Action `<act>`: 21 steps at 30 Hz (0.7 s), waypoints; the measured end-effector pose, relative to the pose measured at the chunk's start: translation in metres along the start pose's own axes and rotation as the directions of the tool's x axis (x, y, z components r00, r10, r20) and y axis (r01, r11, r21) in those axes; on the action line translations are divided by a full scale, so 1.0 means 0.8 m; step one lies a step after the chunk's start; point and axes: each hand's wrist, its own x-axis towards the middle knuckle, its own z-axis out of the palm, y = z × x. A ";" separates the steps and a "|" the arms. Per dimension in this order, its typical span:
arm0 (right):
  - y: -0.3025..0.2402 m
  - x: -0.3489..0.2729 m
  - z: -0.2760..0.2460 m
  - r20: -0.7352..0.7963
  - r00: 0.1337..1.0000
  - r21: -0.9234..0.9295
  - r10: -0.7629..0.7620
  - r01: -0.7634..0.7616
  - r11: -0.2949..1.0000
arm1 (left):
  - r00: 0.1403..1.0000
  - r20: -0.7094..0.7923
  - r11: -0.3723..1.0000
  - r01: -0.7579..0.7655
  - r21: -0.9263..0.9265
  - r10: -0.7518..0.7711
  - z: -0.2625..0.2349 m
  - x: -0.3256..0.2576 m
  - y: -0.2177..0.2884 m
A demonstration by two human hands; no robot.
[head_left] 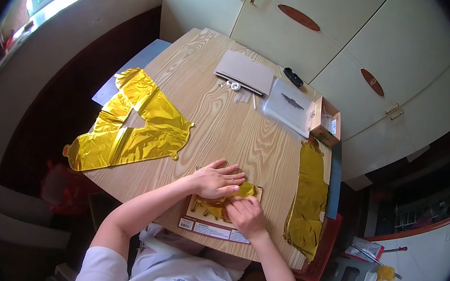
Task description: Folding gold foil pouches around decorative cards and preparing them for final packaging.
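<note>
**Operator:** State of the grip?

**Inspector:** Left hand (218,179): palm down, fingers extended and slightly apart, lying on the gold foil (248,190). Right hand (246,214): fingers curled at the near side of the same foil. Whether they pinch it or only press cannot be told.

**Operator:** Location of the foil?

**Inspector:** On a flat board (186,215) with a dark red border, at the near edge of the tabletop (226,129).

**Operator:** Possible faults?

**Inspector:** In my judgement, three. Tearing or creasing, if the right fingers drag while the left palm bears down. Springing open, if the left palm lifts from loose folds. Slipping of the board, if pressure falls on its near edge.

**Operator:** Appearance of the foil?

**Inspector:** Glossy, wrinkled, largely covered by the hands. Gold patches also show on the near part of the board; foil or print, they cannot be told apart.

**Operator:** Surroundings?

**Inspector:** Left: a large gold foil shape (165,139), spread flat, with an opening in its middle. Right: a long gold foil strip (308,193). Far right: an open box (322,135) beside a clear plastic sleeve (277,110). Far side: grey sheets (246,70).
</note>
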 end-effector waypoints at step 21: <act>-0.035 -0.044 -0.014 0.154 0.979 0.062 0.133 -0.144 0.988 | 0.994 -0.074 0.929 -0.045 0.366 0.078 0.010 -0.007 0.018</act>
